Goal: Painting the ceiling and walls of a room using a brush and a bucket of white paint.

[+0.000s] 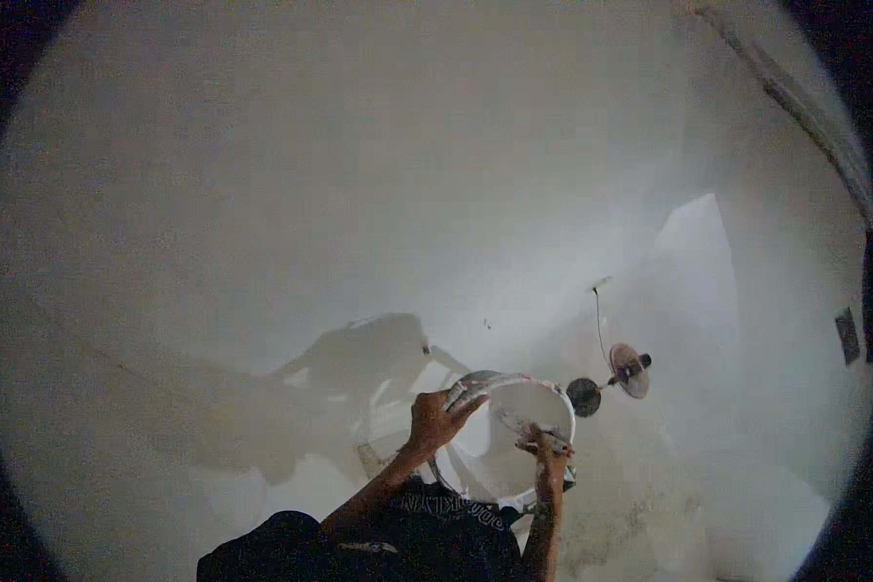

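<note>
In the head view, the left hand (438, 419) pinches the bucket (535, 400), near and right of centre, at its left edge, while the right hand (548, 444) curls over its right side, its grip impossible to tell.

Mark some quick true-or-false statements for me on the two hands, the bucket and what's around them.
1. The left hand is at the rim of the bucket. True.
2. The right hand is well clear of the bucket. False: it is at the bucket's opening, toward the right side.
3. A dark round disc shows just right of the bucket. True.
4. The large shadow lies to the right of both hands. False: it lies mostly to their left.
5. The bucket is black inside. False: its inside is whitish.
</note>
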{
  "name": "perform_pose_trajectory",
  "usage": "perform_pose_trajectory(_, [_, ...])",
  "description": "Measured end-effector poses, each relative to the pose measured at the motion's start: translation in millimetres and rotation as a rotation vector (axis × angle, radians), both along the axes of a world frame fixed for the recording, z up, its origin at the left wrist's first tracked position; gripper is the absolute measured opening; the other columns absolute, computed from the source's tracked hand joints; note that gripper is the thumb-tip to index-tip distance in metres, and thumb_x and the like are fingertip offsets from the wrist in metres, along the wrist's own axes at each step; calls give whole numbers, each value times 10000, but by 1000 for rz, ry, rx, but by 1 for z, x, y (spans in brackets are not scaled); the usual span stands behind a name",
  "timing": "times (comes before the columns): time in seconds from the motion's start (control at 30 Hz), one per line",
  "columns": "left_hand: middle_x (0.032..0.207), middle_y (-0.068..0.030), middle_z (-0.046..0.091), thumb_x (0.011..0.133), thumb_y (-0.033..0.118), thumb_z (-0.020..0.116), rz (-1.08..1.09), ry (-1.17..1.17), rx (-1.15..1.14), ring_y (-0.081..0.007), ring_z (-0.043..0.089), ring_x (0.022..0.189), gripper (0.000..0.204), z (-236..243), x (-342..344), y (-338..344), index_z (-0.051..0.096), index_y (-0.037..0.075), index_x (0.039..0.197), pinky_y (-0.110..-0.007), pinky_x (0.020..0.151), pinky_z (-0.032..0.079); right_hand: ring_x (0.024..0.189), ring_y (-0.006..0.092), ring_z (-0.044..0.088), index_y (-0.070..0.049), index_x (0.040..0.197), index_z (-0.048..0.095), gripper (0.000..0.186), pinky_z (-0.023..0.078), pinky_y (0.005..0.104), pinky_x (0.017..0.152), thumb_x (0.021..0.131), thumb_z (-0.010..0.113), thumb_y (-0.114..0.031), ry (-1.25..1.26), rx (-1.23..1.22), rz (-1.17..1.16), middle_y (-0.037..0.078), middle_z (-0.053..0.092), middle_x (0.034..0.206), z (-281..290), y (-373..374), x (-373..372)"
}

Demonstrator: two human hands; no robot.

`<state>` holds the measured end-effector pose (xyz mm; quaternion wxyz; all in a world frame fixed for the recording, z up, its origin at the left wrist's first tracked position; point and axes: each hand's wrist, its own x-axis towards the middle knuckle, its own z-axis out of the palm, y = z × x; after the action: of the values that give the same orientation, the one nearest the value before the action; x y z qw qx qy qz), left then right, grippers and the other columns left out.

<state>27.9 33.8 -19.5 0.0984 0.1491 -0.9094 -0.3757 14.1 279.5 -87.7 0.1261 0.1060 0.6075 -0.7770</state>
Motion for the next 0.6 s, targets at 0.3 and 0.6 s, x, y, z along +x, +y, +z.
perform_pose_trajectory(0.3, [626,-125,632,810,334,692,-91,21,206,-171,593,532,334,-44,-14,-3,677,41,969,-316,541,461,727,228,629,-91,1031,623,223,498,330,652,816,611,-36,61,237,86,110,642,948,-58,33,-13])
perform_pose_trajectory(0.6, [912,-123,675,822,366,645,-30,336,133,-214,651,789,406,-45,-10,10,623,67,1096,-321,719,507,809,211,641,-35,833,697,191,505,347,772,832,540,-144,486,498,453,95,690,835,65,33,-15])
